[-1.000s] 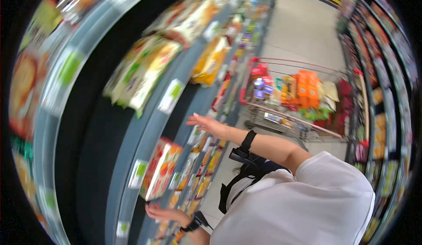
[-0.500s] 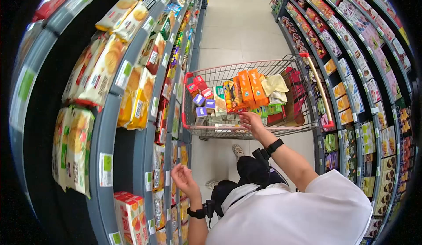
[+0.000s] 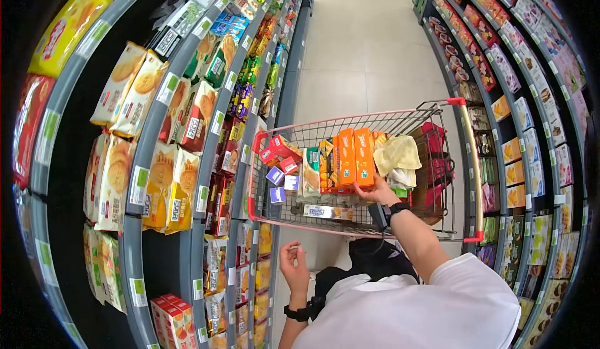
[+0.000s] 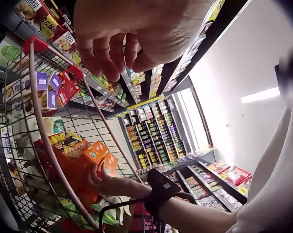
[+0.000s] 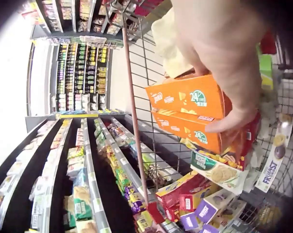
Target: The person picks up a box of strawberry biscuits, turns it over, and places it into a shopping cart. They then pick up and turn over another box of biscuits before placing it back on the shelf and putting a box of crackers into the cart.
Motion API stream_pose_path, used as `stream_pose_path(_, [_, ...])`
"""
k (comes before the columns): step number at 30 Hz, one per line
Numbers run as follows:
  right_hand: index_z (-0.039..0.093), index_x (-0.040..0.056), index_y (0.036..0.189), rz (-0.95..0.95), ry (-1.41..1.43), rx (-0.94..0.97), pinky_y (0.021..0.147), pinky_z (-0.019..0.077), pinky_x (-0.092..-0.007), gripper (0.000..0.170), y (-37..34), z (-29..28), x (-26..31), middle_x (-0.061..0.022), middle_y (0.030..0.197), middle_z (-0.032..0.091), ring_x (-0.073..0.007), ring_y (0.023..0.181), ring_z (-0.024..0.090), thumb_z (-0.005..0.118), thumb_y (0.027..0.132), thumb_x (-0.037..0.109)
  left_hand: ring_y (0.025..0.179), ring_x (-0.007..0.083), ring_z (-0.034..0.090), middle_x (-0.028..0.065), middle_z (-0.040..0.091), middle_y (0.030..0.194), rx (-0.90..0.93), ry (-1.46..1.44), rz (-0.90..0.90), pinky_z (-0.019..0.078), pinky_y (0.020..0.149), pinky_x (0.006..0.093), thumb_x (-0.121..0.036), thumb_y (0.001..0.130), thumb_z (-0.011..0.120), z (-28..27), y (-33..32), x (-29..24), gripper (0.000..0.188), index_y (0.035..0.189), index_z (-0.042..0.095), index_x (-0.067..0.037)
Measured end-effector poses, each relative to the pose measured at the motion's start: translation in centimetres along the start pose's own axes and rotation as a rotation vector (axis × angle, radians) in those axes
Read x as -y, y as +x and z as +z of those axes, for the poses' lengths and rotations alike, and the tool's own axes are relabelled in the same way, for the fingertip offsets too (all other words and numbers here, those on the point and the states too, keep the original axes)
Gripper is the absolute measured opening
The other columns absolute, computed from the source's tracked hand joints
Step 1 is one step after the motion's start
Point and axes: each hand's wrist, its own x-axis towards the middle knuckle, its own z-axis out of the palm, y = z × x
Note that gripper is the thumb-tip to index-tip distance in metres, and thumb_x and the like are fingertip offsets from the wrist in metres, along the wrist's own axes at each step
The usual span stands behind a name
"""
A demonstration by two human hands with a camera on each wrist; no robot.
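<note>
My right hand (image 3: 380, 191) reaches into the shopping cart (image 3: 252, 189) and grips the near end of an upright orange box (image 3: 364, 155). In the right wrist view, the thumb lies on the box's end while the fingers go round its far side. A second orange box (image 3: 345, 156) stands right alongside. To their left are a white-and-green biscuit pack (image 3: 311, 172), purple-ended boxes (image 3: 275, 175) and red boxes (image 3: 275, 151). My left hand (image 3: 294, 266), fingers loosely curled around nothing, hovers between the cart's near side and the left shelves.
Biscuit packs (image 3: 165, 183) fill much of the left shelving, with red-and-white boxes (image 3: 175, 319) lower down. More stocked shelves (image 3: 515, 155) line the right. A pale crumpled item (image 3: 398, 155) and a white box (image 3: 328, 212) also lie in the cart. Tiled floor (image 3: 350, 49) runs beyond it.
Both hands have left the left shelf. My right hand moved over the cart's near rim and onto the orange box; the left drew back toward my body. The view swung toward the cart.
</note>
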Motion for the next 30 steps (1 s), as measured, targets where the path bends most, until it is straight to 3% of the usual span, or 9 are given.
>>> stream_pose_path(4, [0.050,0.0089,0.124,0.036,-0.005,0.147,0.081,0.0476,-0.0428,0.048,-1.0,-0.6,1.5,-0.0136,0.124,0.048,-0.0316,0.107,0.047,0.057,0.090,0.042,0.085,0.0110,0.056,0.0057,0.057,0.104,0.061,0.002,-0.006,0.0463,0.077,0.0248,-0.006,0.093,0.053,2.6,0.8,-0.5,0.020,0.112,0.051,0.000])
stream_pose_path(6, [0.047,0.0100,0.127,0.446,0.230,0.097,0.079,0.0478,-0.0405,0.042,-3.4,0.0,2.5,-0.0157,0.124,0.045,-0.0352,0.107,0.045,0.051,0.095,0.036,0.086,0.0112,0.056,0.0058,0.057,0.104,0.097,0.053,0.016,0.0467,0.077,0.0250,-0.006,0.093,0.053,4.0,1.3,-1.3,0.021,0.112,0.051,0.000])
stream_pose_path(10, [0.043,0.0103,0.129,0.406,-0.069,0.241,0.076,0.0475,-0.0368,0.046,-10.1,2.0,1.3,-0.0192,0.123,0.043,-0.0386,0.102,0.046,0.057,0.092,0.034,0.089,0.0122,0.058,0.0063,0.057,0.108,0.191,0.098,0.031,0.0477,0.080,0.0254,-0.005,0.092,0.054,5.7,2.3,-1.5,0.027,0.118,0.048,0.000])
stream_pose_path(16, [0.044,0.0115,0.130,0.012,-0.909,0.599,0.085,0.0480,-0.0317,0.049,-17.8,7.2,-0.8,-0.0079,0.119,0.055,-0.0202,0.105,0.055,0.067,0.086,0.018,0.102,0.0185,0.058,0.0133,0.054,0.120,0.099,-0.355,0.077,0.0490,0.083,0.0309,-0.019,0.096,0.050,6.3,4.0,-7.9,0.044,0.134,0.036,-0.001])
stream_pose_path(18, [0.042,0.0051,0.131,-0.349,-1.132,0.805,0.090,0.0466,-0.0305,0.055,-19.2,8.7,-1.8,-0.0064,0.118,0.057,-0.0175,0.105,0.057,0.069,0.083,0.012,0.117,0.0251,0.050,0.0098,0.045,0.137,0.192,-0.576,0.099,0.0414,0.098,0.0457,-0.055,0.097,0.032,4.4,4.0,-7.6,0.065,0.141,0.032,-0.007])
stream_pose_path(19, [0.041,0.0005,0.131,-0.427,-1.204,0.840,0.091,0.0468,-0.0306,0.060,-20.8,9.8,-2.8,-0.0059,0.121,0.056,-0.0143,0.108,0.056,0.071,0.080,0.010,0.120,0.0246,0.048,0.0091,0.045,0.137,0.130,-0.630,0.050,0.0394,0.100,0.0452,-0.056,0.096,0.030,3.8,3.2,-8.5,0.066,0.141,0.032,-0.008])
stream_pose_path(28, [0.040,0.0006,0.133,-0.493,-1.445,1.069,0.093,0.0452,-0.0307,0.068,-23.4,11.2,-8.7,-0.0083,0.121,0.055,-0.0162,0.109,0.055,0.074,0.076,0.015,0.127,0.0235,0.044,0.0081,0.042,0.141,-0.080,-0.749,0.021,0.0353,0.104,0.0435,-0.061,0.094,0.028,-2.5,-1.8,-9.8,0.070,0.141,0.033,-0.009])
stream_pose_path(29, [0.040,0.0004,0.133,-0.503,-1.442,1.097,0.093,0.0446,-0.0314,0.070,-23.5,11.2,-9.3,-0.0085,0.122,0.055,-0.0168,0.110,0.054,0.074,0.075,0.018,0.126,0.0228,0.045,0.0106,0.045,0.137,-0.052,-0.893,0.077,0.0351,0.106,0.0401,-0.043,0.096,0.045,-3.3,-2.6,-9.5,0.061,0.139,0.032,-0.002])
stream_pose_path(30, [0.040,0.0004,0.133,-0.487,-1.453,1.111,0.093,0.0446,-0.0314,0.070,-23.5,11.2,-9.9,-0.0085,0.122,0.055,-0.0168,0.110,0.054,0.074,0.075,0.018,0.126,0.0228,0.045,0.0106,0.045,0.137,-0.072,-0.897,0.085,0.0351,0.106,0.0401,-0.043,0.096,0.045,-4.1,-3.3,-9.3,0.061,0.139,0.032,-0.002])
